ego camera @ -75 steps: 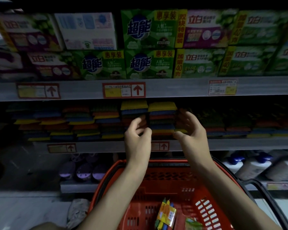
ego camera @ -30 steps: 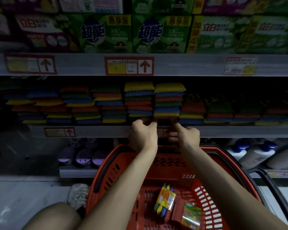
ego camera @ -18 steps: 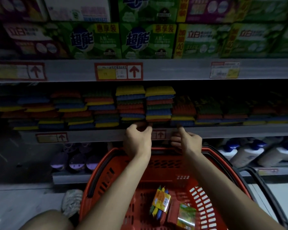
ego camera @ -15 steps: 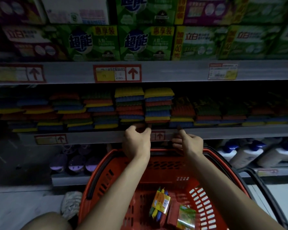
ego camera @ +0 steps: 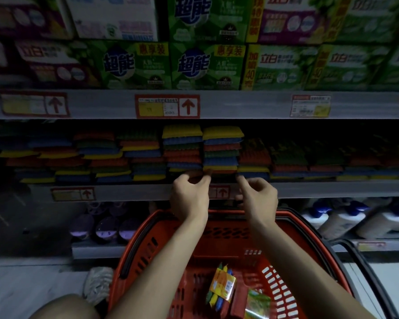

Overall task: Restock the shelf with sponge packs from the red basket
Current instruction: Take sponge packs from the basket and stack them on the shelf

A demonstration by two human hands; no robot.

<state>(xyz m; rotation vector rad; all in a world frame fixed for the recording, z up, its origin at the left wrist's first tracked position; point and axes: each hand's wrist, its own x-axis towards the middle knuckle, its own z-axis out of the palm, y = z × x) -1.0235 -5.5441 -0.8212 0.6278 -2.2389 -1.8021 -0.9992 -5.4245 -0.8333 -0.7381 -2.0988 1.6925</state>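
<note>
The red basket [ego camera: 148,236] sits low in front of me, under both forearms. Two sponge packs lie in it: a yellow-labelled one [ego camera: 224,284] and a green-labelled one [ego camera: 256,302]. The middle shelf [ego camera: 332,188] holds rows of stacked coloured sponge packs; the two tallest stacks [ego camera: 182,146] [ego camera: 221,148] stand in the centre. My left hand [ego camera: 189,196] is at the shelf lip, thumb and fingertips pinching the bottom pack of those stacks. My right hand [ego camera: 259,199] is beside it, index fingertip touching the base of the right stack, the other fingers curled.
Detergent boxes [ego camera: 136,65] fill the upper shelf. White bottles with blue caps [ego camera: 339,219] stand on the bottom shelf at right, purple-lidded items [ego camera: 106,226] at left. A shoe [ego camera: 97,286] and a knee [ego camera: 62,307] are left of the basket; its black handle [ego camera: 366,272] hangs right.
Both hands came down from in front of the stacks to their bases at the shelf lip. Over the last half second they have barely moved.
</note>
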